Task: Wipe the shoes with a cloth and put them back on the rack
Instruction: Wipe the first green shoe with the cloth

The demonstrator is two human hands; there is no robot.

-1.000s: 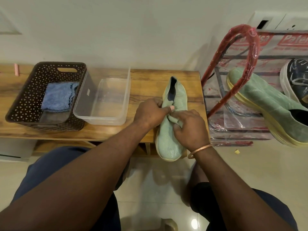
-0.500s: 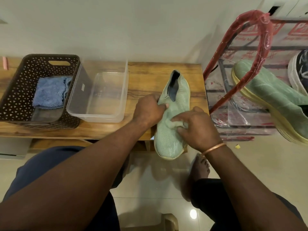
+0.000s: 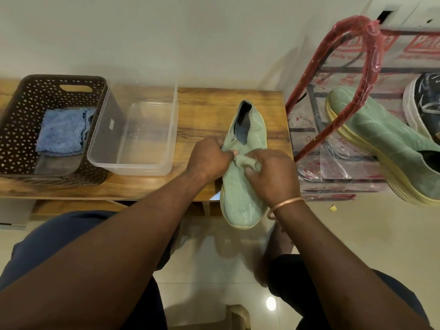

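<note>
At the centre of the frame, a green shoe (image 3: 240,201) lies lengthwise on the right end of a wooden table (image 3: 214,110), its opening toward the wall and its toe hanging over the near edge above the tiled floor. The left hand (image 3: 209,160) holds the shoe at mid-length from the left side, fingers curled in against it and the thumb stretched across the upper. The right hand (image 3: 273,175), with a copper bangle (image 3: 285,202) on its wrist, grips a bunched green cloth (image 3: 245,161) in bent fingers and presses it onto the top of the shoe, just beside the left thumb. In the left of the frame a dark perforated basket (image 3: 19,110) stands on the table with a folded blue cloth (image 3: 62,132) inside, and a clear plastic tub (image 3: 133,171) sits touching its right wall. At the right of the frame stands the rack (image 3: 371,51), its red tubing and shelves wrapped in printed plastic. It carries a second green shoe (image 3: 381,144) lying tilted, and a dark shoe (image 3: 426,103) with a white sole just beside it at the frame edge.
</note>
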